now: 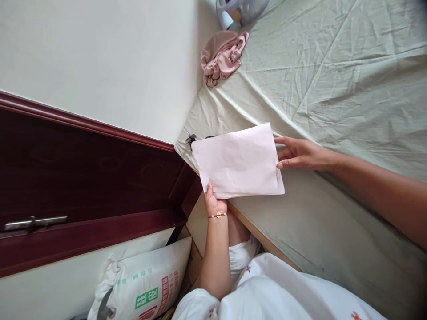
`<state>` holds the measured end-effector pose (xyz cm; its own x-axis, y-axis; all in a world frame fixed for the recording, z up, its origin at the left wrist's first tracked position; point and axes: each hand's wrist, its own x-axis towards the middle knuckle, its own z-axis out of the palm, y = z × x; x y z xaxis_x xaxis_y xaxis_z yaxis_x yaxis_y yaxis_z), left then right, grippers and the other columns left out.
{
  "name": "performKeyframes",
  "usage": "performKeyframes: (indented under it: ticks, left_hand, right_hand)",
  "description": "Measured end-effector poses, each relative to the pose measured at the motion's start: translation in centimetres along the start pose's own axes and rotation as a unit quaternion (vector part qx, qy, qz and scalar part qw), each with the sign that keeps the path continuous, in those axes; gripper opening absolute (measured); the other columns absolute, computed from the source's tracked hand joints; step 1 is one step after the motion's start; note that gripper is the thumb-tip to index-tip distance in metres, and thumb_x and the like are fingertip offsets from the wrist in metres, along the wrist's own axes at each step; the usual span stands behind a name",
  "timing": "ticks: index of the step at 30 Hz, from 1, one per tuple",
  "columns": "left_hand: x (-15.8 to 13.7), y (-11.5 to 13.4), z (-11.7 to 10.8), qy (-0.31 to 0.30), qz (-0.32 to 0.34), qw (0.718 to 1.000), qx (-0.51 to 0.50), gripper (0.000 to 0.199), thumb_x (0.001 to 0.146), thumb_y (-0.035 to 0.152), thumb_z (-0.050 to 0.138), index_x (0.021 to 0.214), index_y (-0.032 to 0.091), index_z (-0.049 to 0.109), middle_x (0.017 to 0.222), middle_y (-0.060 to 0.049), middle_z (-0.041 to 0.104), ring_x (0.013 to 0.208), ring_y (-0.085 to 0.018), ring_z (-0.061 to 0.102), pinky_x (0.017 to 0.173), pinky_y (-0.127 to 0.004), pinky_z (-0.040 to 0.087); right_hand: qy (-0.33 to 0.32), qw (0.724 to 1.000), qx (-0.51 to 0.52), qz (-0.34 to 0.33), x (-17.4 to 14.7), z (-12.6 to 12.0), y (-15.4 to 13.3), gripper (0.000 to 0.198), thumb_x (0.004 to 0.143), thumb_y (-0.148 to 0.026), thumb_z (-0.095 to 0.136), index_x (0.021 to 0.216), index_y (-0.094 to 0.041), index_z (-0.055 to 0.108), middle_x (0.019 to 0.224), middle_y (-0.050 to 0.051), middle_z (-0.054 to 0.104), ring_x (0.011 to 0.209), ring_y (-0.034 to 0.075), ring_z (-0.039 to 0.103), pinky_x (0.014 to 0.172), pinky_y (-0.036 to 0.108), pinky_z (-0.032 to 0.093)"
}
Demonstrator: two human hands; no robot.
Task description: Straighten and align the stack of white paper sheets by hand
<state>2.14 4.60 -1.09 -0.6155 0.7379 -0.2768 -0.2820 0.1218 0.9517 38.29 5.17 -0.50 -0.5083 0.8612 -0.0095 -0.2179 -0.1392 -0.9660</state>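
A thin stack of pale, pinkish-white paper sheets point(238, 162) is held over the edge of the bed, its layers slightly offset at the lower right. My left hand point(214, 202) grips the lower left corner, thumb on top and the other fingers hidden underneath. A red string bracelet with beads point(218, 215) circles that wrist. At the sheets' right edge is my right hand point(300, 153), its thumb tip on the edge and its fingertips partly behind the paper. Just beyond the upper left corner lies a small black object point(191, 140), too unclear to name.
Wrinkled grey-green cloth point(350, 80) covers the bed. Crumpled pink fabric point(223, 58) lies by the wall, near a clear container point(242, 11). To the left are a dark red wooden panel point(100, 164) with a metal bolt point(35, 223) and a white printed sack point(147, 284).
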Motion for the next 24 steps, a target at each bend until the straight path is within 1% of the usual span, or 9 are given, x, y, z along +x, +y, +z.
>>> performKeyframes:
  ticks: [3, 4, 6, 8, 10, 14, 17, 20, 24]
  left_hand:
    - [-1.0, -0.3, 0.2, -0.048, -0.002, 0.999, -0.012, 0.031, 0.078, 0.031, 0.083, 0.107, 0.024, 0.074, 0.121, -0.006, 0.078, 0.120, -0.023, 0.072, 0.105, -0.043, 0.058]
    - [-1.4, -0.1, 0.2, -0.062, 0.003, 0.998, -0.016, 0.035, 0.074, 0.029, 0.086, 0.107, 0.025, 0.074, 0.120, -0.005, 0.079, 0.119, -0.023, 0.071, 0.106, -0.042, 0.058]
    - [-1.8, 0.6, 0.1, -0.103, 0.022, 0.994, -0.007, 0.042, 0.064, 0.024, 0.093, 0.102, 0.027, 0.075, 0.114, -0.002, 0.080, 0.114, -0.021, 0.072, 0.104, -0.038, 0.057]
    - [-2.0, 1.6, -0.3, -0.150, 0.044, 0.988, 0.013, 0.048, 0.054, 0.023, 0.099, 0.095, 0.026, 0.075, 0.105, 0.000, 0.081, 0.105, -0.018, 0.073, 0.101, -0.033, 0.057]
    - [-1.8, 2.7, -0.8, -0.186, 0.068, 0.980, 0.035, 0.052, 0.050, 0.025, 0.102, 0.094, 0.025, 0.075, 0.104, 0.000, 0.080, 0.103, -0.015, 0.073, 0.100, -0.028, 0.055]
    - [-1.1, 3.5, -2.1, -0.226, 0.118, 0.958, 0.132, 0.058, 0.054, 0.032, 0.103, 0.103, 0.022, 0.075, 0.110, -0.004, 0.080, 0.117, -0.020, 0.070, 0.107, -0.030, 0.053]
    - [-0.8, 2.6, -2.6, -0.234, 0.098, 0.951, 0.178, 0.060, 0.051, 0.030, 0.104, 0.103, 0.019, 0.076, 0.108, -0.006, 0.080, 0.116, -0.024, 0.070, 0.106, -0.034, 0.055]
    - [-0.8, 1.8, -2.9, -0.228, 0.078, 0.957, 0.161, 0.063, 0.050, 0.035, 0.104, 0.105, 0.024, 0.075, 0.106, -0.004, 0.081, 0.114, -0.025, 0.072, 0.104, -0.038, 0.058]
    - [-0.7, 2.1, -3.5, -0.228, 0.082, 0.960, 0.140, 0.066, 0.049, 0.038, 0.104, 0.108, 0.031, 0.075, 0.106, -0.002, 0.080, 0.113, -0.024, 0.073, 0.100, -0.039, 0.061]
  right_hand:
    - [0.003, 0.999, -0.019, 0.032, -0.1, 0.0, 0.3, 0.057, 0.073, -0.053, 0.088, 0.120, -0.024, 0.076, 0.107, 0.006, 0.082, 0.103, 0.029, 0.076, 0.096, 0.047, 0.061]
    - [0.019, 0.999, -0.026, 0.042, -0.2, 0.0, 0.4, 0.050, 0.072, -0.053, 0.088, 0.110, -0.023, 0.080, 0.106, 0.006, 0.082, 0.100, 0.030, 0.077, 0.094, 0.048, 0.062]
    - [0.063, 0.997, -0.012, 0.049, -0.3, 0.1, 0.5, 0.045, 0.070, -0.055, 0.089, 0.097, -0.020, 0.082, 0.102, 0.008, 0.083, 0.097, 0.031, 0.077, 0.090, 0.050, 0.064]
    - [0.108, 0.993, 0.028, 0.032, -0.4, 0.2, 0.5, 0.045, 0.068, -0.056, 0.090, 0.094, -0.020, 0.083, 0.100, 0.009, 0.083, 0.095, 0.032, 0.077, 0.088, 0.051, 0.064]
    - [0.131, 0.990, 0.056, 0.010, -0.6, 0.2, 0.4, 0.042, 0.067, -0.054, 0.092, 0.090, -0.021, 0.083, 0.099, 0.008, 0.082, 0.093, 0.031, 0.077, 0.087, 0.051, 0.065]
    - [0.110, 0.992, 0.057, 0.007, -0.8, 0.2, -0.1, 0.037, 0.067, -0.053, 0.092, 0.086, -0.023, 0.084, 0.093, 0.006, 0.081, 0.084, 0.027, 0.076, 0.077, 0.045, 0.064]
    - [0.074, 0.997, 0.005, 0.028, -0.9, 0.2, -0.3, 0.042, 0.067, -0.053, 0.092, 0.093, -0.021, 0.084, 0.090, 0.005, 0.081, 0.082, 0.026, 0.075, 0.074, 0.042, 0.063]
    - [0.061, 0.995, -0.066, 0.037, -0.8, 0.4, -0.3, 0.043, 0.067, -0.054, 0.090, 0.093, -0.020, 0.084, 0.089, 0.006, 0.080, 0.086, 0.028, 0.075, 0.079, 0.043, 0.061]
    - [0.081, 0.993, -0.081, -0.005, -0.9, 0.5, -0.7, 0.042, 0.070, -0.057, 0.087, 0.090, -0.021, 0.083, 0.091, 0.005, 0.080, 0.089, 0.028, 0.074, 0.083, 0.042, 0.061]
